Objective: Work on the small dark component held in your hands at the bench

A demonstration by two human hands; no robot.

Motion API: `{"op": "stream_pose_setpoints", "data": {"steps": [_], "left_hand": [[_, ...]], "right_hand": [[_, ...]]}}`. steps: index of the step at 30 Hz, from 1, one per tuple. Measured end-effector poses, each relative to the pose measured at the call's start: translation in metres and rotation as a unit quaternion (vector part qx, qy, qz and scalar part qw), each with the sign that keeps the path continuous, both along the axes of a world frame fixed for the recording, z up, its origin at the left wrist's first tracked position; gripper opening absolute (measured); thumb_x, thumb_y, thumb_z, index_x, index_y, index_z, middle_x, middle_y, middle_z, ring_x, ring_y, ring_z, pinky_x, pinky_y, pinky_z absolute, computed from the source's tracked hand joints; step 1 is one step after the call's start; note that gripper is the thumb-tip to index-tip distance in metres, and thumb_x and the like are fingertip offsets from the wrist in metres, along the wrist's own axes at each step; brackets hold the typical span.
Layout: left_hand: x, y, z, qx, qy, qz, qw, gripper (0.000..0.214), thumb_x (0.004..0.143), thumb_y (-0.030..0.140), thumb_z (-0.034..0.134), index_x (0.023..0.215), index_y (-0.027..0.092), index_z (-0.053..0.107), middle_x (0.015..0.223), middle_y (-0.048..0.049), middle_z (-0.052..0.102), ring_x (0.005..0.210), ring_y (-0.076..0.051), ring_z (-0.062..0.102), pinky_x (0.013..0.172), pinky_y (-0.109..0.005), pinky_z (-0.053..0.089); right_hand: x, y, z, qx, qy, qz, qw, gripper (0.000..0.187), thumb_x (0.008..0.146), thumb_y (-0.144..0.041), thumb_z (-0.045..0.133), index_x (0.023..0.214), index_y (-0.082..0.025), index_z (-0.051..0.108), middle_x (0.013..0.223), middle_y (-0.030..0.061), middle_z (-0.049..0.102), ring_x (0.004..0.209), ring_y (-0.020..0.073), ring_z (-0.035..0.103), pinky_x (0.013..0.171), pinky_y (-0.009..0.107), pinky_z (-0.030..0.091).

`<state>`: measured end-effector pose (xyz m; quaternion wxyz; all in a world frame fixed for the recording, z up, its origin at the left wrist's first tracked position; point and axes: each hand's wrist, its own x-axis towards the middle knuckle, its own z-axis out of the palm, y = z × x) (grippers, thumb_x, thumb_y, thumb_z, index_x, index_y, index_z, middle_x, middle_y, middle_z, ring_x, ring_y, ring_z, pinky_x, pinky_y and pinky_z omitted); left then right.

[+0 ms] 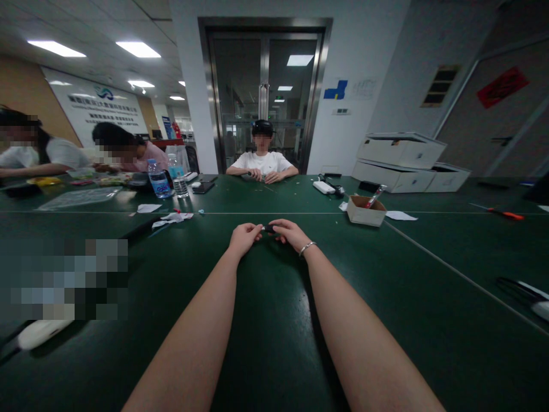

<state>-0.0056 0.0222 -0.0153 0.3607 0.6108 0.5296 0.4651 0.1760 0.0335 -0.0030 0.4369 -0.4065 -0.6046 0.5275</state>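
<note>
Over the green table [270, 309], both arms reach straight forward, and the hands meet at a small dark object [269, 228] with a pale tip. My left hand [244, 238] pinches its pale end between thumb and fingertips. Round the dark end, the fingers of my right hand [292, 234] are closed, and a silver bracelet [307, 248] sits on that wrist. The object is mostly covered by fingers and too small to identify.
To the right stands a small open carton [366, 212] with a tool in it. White boxes [398, 163] are stacked behind. Water bottles [159, 180] and paper scraps [149, 208] lie left. A person [262, 163] sits opposite; an orange-handled tool [508, 215] lies far right.
</note>
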Motion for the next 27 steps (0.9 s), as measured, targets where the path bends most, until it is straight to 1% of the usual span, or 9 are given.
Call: {"op": "stream_pose_setpoints", "data": {"steps": [4,7,10,16,21,27], "left_hand": [[-0.0010,0.0016,-0.0005,-0.001,-0.007,0.025,1.000,0.038,0.072,0.051,0.058,0.074,0.014,0.068,0.066,-0.0051,0.066,0.057,-0.012,0.056,0.057,-0.025,0.041],[-0.0018,0.0022,0.0005,-0.009,-0.024,0.049,0.998,0.040,0.072,0.053,0.057,0.072,0.014,0.068,0.064,-0.0049,0.066,0.055,-0.011,0.055,0.055,-0.024,0.042],[-0.0022,0.0021,0.0016,-0.023,-0.044,0.060,0.997,0.041,0.073,0.053,0.056,0.074,0.014,0.067,0.065,-0.0051,0.065,0.053,-0.011,0.054,0.053,-0.024,0.042],[-0.0002,0.0009,0.0016,-0.029,-0.021,0.037,0.999,0.041,0.073,0.053,0.056,0.075,0.014,0.067,0.066,-0.0052,0.065,0.054,-0.011,0.054,0.052,-0.023,0.041],[0.0008,0.0000,0.0014,-0.026,-0.008,0.036,0.999,0.041,0.074,0.053,0.055,0.075,0.014,0.067,0.065,-0.0047,0.065,0.054,-0.011,0.055,0.053,-0.023,0.040],[0.0013,-0.0019,0.0028,-0.025,-0.002,0.034,0.999,0.042,0.074,0.054,0.056,0.071,0.014,0.066,0.061,-0.0047,0.065,0.053,-0.011,0.054,0.054,-0.023,0.040]], "right_hand": [[-0.0002,0.0013,-0.0014,0.009,0.010,0.005,1.000,0.018,0.078,-0.014,0.058,0.094,-0.017,0.063,0.068,-0.0016,0.067,0.036,0.0025,0.041,0.048,0.020,0.045],[-0.0002,0.0021,-0.0032,0.014,0.026,-0.007,1.000,0.018,0.076,-0.013,0.059,0.093,-0.017,0.063,0.069,-0.0031,0.064,0.036,0.0019,0.041,0.050,0.021,0.047],[0.0004,0.0026,-0.0046,0.016,0.040,-0.010,0.999,0.018,0.076,-0.014,0.059,0.094,-0.018,0.062,0.069,-0.0041,0.062,0.036,0.0015,0.041,0.052,0.022,0.048],[0.0009,0.0016,-0.0038,0.033,0.015,0.008,0.999,0.021,0.076,-0.016,0.061,0.097,-0.018,0.062,0.071,-0.0042,0.061,0.038,0.0016,0.042,0.054,0.022,0.048],[0.0014,0.0017,-0.0031,0.040,-0.006,0.017,0.999,0.022,0.076,-0.017,0.062,0.098,-0.018,0.063,0.068,-0.0043,0.061,0.039,0.0020,0.042,0.055,0.022,0.047],[0.0026,0.0021,-0.0040,0.046,-0.008,0.029,0.998,0.025,0.074,-0.020,0.065,0.099,-0.017,0.063,0.063,-0.0048,0.059,0.041,0.0034,0.044,0.054,0.022,0.046]]}}
